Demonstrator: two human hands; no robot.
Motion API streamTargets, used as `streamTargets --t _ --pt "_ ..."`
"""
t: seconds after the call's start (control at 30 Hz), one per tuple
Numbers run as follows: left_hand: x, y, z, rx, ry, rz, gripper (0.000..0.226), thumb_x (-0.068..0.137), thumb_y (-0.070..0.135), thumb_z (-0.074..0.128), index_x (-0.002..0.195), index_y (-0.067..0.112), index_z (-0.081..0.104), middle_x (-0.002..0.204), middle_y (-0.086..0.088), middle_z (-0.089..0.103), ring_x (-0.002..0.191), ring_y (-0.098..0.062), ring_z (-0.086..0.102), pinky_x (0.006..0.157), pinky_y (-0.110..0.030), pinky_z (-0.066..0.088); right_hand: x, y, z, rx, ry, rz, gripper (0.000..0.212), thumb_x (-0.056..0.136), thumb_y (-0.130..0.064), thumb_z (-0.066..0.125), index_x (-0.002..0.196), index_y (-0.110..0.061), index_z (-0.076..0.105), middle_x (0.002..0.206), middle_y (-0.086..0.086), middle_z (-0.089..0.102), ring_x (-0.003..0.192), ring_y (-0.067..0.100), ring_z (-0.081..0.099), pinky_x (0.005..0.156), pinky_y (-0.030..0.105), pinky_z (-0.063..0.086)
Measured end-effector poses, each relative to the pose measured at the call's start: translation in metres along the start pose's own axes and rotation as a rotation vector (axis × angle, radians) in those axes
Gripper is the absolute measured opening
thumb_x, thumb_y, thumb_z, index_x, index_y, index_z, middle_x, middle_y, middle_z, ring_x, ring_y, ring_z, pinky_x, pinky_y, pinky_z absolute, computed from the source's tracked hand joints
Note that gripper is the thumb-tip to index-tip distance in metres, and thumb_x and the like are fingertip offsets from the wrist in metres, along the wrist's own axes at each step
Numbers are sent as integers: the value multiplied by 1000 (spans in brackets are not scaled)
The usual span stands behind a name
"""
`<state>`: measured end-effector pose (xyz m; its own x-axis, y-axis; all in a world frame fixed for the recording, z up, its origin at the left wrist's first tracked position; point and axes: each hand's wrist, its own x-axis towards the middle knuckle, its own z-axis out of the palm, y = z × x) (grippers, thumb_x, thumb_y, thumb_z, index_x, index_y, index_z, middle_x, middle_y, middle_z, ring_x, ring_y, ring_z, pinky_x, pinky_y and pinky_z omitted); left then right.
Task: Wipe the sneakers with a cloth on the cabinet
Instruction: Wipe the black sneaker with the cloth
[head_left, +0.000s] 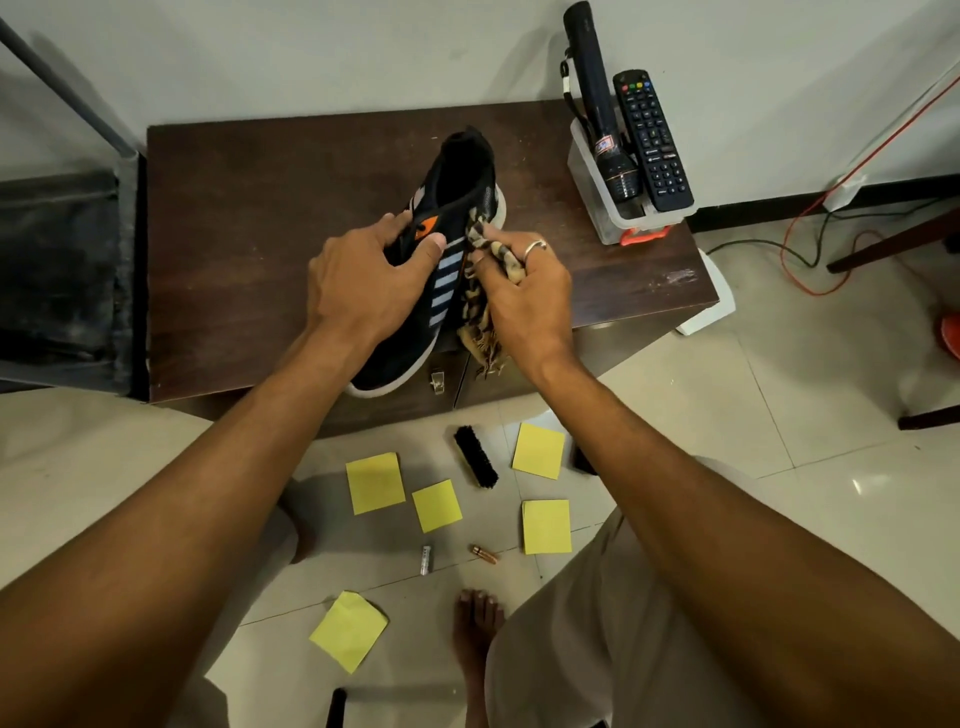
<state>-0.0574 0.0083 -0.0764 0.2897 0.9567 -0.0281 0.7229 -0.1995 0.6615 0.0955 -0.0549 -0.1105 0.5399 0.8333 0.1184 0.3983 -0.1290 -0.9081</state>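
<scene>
Mid-frame, the left hand (363, 283) hides part of the sneaker (449, 260) on the tabletop (249, 234), its grip curled round the upper; the right hand (524, 293) pinches a cloth (475, 306), half hidden in its palm, against the shoe. Upper right, a bin (587, 182) holds a torch (597, 104) and remote (652, 140).

right hand (524, 291): 1 silver ring (535, 245) | forearms (182, 519) bare | beige garment (571, 649) | foot (475, 623) bare

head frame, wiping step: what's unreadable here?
- sneaker left side: head view, under the left hand.
- Where the cloth touches the sneaker: head view, behind the right hand.
- Dark object on the floor: head view, mostly behind the right forearm.
- Black item: head view, cut by the bottom edge.
- remote labels: head view, too small.
</scene>
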Motion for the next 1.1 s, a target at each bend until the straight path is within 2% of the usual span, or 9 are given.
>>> streamTargets --t 0.07,0.2,0.37,0.47,0.57,0.77,0.83,0.97,1.1 --pt "-3 5 0 15 -33 26 66 96 66 53 150 28 50 131 1 69 125 -25 61 108 -39 42 -6 -3 2 1 -28 -45 22 94 -15 70 115 -15 75 111 -3 69 104 3 64 90 18 53" --pt "6 2 -5 1 -82 -12 89 86 76 58 157 27 37 145 -3 60 136 -27 53 115 -44 38 -17 -8 11 -5 -90 -157 13 91 -5 68 101 -5 75 104 4 67 92 11 65 81 21 54" --pt "14 -9 2 -54 -33 -48 70 87 65 64 149 34 50 139 -4 64 133 -25 56 112 -45 44 -25 -4 13 -62 -174 -196 30 88 0 70 118 -2 73 110 2 65 97 8 64 90 19 53" --pt "15 -11 3 -85 4 -52 62 90 62 63 146 37 53 137 -2 66 133 -23 56 113 -46 43 -31 -2 16 -104 -219 -268 29 89 -3 71 117 -4 74 109 3 65 94 14 66 85 30 57" --pt "15 -15 2 -130 5 -58 58 91 60 63 144 41 55 134 6 68 130 -16 58 112 -42 45 -47 1 20 -115 -275 -337 25 87 -2 73 112 -1 75 109 7 66 92 16 66 85 27 56" --pt "13 -20 3 -156 18 -36 54 91 59 62 142 43 57 127 11 71 123 -12 62 108 -42 48 -46 1 6 -240 -402 -492 24 88 -8 74 112 -4 75 108 7 66 88 23 69 76 42 59" --pt "14 -21 1 -187 20 -43 49 91 59 63 137 44 61 121 12 72 118 -11 64 106 -41 50 -36 1 2 -328 -338 -544 24 90 -10 73 113 -4 75 109 8 65 85 24 67 71 43 60" --pt "19 -23 0 -222 78 -47 42 89 61 65 125 41 71 109 15 75 106 -5 68 96 -34 54 -24 -7 12 -285 -129 -456 26 91 -10 71 116 -1 73 111 8 64 89 20 67 76 38 60" --pt "19 -26 6 -185 108 -27 44 84 67 65 123 46 70 107 15 76 103 -5 69 92 -36 56 -46 -11 26 -152 -252 -350 16 87 -9 73 102 -1 76 100 7 67 83 19 67 76 38 57"
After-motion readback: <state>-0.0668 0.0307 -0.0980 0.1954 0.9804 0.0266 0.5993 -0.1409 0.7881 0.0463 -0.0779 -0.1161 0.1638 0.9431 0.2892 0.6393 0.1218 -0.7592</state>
